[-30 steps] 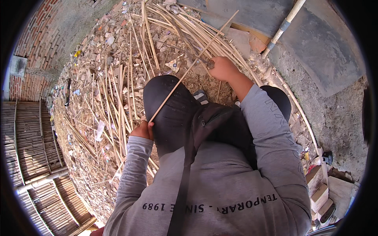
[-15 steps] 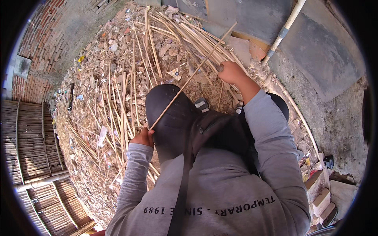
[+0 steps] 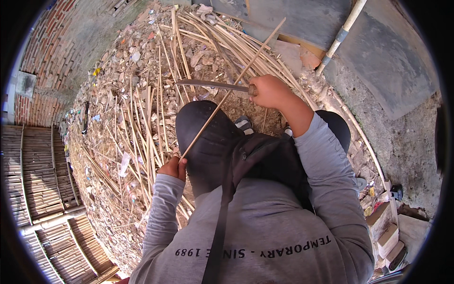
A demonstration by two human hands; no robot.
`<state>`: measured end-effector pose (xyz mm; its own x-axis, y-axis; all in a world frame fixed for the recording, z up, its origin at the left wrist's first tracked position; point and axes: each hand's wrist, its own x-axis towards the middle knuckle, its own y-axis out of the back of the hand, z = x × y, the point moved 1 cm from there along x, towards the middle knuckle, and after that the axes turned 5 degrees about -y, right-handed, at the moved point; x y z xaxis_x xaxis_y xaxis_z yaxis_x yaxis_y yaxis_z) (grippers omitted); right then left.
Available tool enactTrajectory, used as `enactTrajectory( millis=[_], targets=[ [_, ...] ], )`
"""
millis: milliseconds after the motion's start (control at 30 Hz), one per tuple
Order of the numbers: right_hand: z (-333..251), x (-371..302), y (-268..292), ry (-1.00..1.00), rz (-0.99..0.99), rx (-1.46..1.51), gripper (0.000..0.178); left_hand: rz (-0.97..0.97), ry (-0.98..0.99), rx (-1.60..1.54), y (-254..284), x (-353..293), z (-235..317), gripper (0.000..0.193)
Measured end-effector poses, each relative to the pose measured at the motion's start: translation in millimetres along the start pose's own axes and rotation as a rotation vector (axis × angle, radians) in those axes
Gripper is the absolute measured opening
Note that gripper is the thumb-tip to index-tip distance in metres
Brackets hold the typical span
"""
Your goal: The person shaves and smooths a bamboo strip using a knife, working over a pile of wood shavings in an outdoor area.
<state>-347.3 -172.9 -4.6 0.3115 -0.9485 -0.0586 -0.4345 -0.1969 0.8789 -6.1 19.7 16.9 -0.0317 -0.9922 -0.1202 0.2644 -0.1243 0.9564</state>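
Note:
My left hand (image 3: 173, 166) is closed around the near end of a long, thin bamboo strip (image 3: 208, 120). The strip slants over my left knee toward the upper right, its far end raised above the pile. In my right hand (image 3: 270, 92) is the handle of a knife (image 3: 208, 84) with a long, dark, slightly curved blade. That blade points left and crosses the strip ahead of my knees; whether it touches the strip I cannot tell. More bamboo strips (image 3: 236, 40) lie heaped beyond my right hand.
Loose strips (image 3: 147, 123) also lie left of my leg, over ground littered with stones and scraps (image 3: 111, 109). A brick wall (image 3: 52, 52) rises at the far left, a bamboo slat panel (image 3: 40, 175) below it. Grey sheets (image 3: 378, 61) and an upright pole (image 3: 341, 35) stand at the right.
My right hand has turned and shifted slightly left. The knife blade has swung out to point left across the strip. My left hand stays nearly in place, holding the strip.

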Motion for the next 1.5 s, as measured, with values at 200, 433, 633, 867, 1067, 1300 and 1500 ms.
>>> enactTrajectory(
  millis=[200,433,633,867,1067,1300,1500],
  targets=[
    [-18,-11,17,-0.052,0.074,-0.146,0.026,-0.012,-0.014,0.0,3,-7,-17,0.035],
    [-33,-11,12,-0.035,-0.038,-0.148,0.024,0.01,0.006,0.067,-7,-5,-15,0.033],
    [3,5,-7,-0.17,0.088,0.03,0.025,0.058,0.009,0.106,-16,2,-10,0.029],
    [-15,-2,-10,-0.123,-0.004,-0.013,0.027,0.045,0.075,0.164,-19,-7,-8,0.028],
    [20,14,-19,-0.256,0.11,0.086,0.03,0.037,0.042,0.149,-16,-1,-6,0.029],
    [-12,1,-15,-0.126,-0.012,0.0,0.031,0.025,0.079,0.145,-30,-6,-13,0.028],
    [-5,3,-7,-0.16,0.048,0.014,0.027,0.069,0.051,0.125,-24,-4,-8,0.03]
  ],
)
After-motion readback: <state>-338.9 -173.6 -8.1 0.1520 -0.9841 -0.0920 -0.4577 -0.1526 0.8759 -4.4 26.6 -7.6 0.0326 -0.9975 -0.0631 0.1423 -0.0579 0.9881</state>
